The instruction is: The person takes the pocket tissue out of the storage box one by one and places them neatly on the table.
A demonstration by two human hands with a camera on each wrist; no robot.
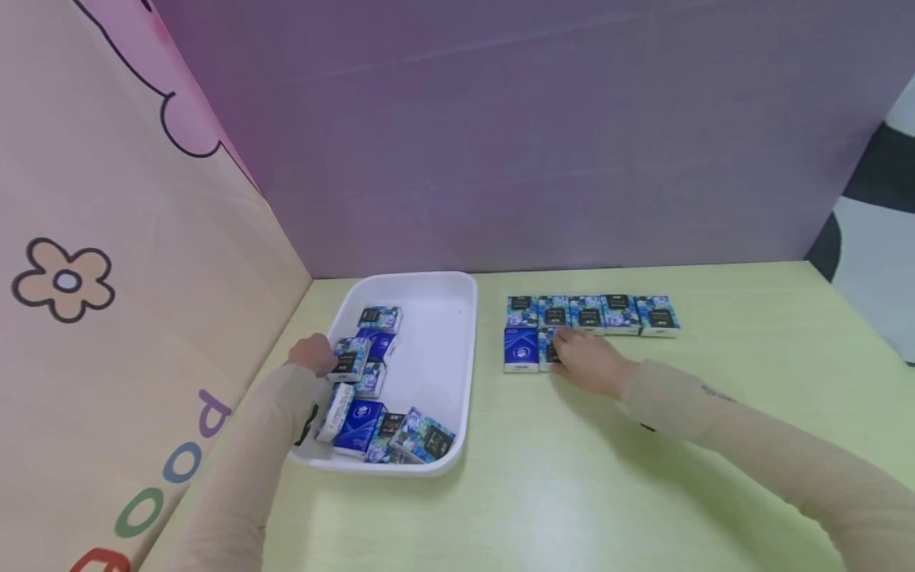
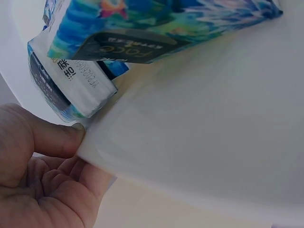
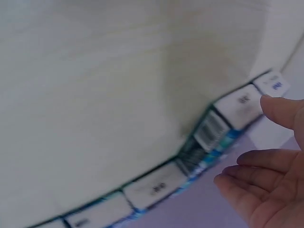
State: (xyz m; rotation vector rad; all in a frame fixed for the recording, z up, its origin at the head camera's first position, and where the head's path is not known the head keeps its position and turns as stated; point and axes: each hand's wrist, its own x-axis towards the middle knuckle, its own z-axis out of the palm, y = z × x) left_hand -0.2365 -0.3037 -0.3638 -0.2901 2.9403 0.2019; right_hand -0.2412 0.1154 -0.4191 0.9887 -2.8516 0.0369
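Note:
In the head view my left hand [image 1: 311, 354] is at the left side of a white tray [image 1: 436, 357]. The left wrist view shows its thumb [image 2: 59, 138] and curled fingers pinching the tray's rim. Flowered tissue packs [image 2: 83, 88] and plain blue ones [image 1: 360, 425] lie jumbled in the tray. To the right, my right hand [image 1: 592, 361] touches a flowered tissue pack [image 1: 546, 349], partly hidden by the fingers, beside a blue pack [image 1: 521, 349]. In the right wrist view the fingers [image 3: 256, 175] are loosely extended, with the thumb at a pack's white end.
Behind my right hand, several flowered packs [image 1: 588, 314] stand in a row on the pale table [image 1: 572, 492]. A purple cloth wall [image 1: 500, 159] rises at the back. On the left is a printed cloth [image 1: 143, 334] with a flower and letters.

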